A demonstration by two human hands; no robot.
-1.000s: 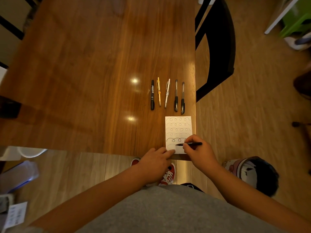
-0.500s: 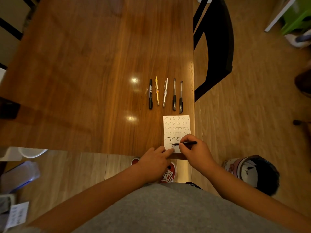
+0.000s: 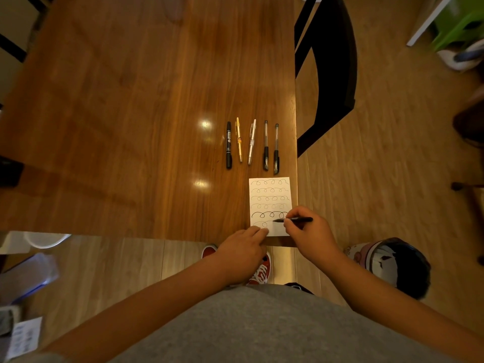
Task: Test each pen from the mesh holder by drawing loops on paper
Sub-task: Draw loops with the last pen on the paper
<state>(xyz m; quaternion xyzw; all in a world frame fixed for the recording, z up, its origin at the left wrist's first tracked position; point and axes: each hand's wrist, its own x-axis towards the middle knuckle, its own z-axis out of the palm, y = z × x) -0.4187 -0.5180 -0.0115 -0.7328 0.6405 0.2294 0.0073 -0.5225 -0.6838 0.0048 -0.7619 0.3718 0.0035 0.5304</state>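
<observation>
Paper [image 3: 269,195] is pinned by straight fingers of the left grip [image 3: 243,248] against sliding; black pen [image 3: 298,219] is pinched in the right grip [image 3: 310,233] for looping; five pens [image 3: 251,142] are laid aside, presumably tested.

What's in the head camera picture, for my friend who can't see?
A right hand draws a sixth row of loops on paper with a black pen, while the left hand holds the paper down. Five other pens lie in a row on the wooden table.

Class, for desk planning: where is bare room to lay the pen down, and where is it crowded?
Free: the wide tabletop left of the black marker and paper, and beyond the pen row. Crowded: the strip along its right edge.
</observation>
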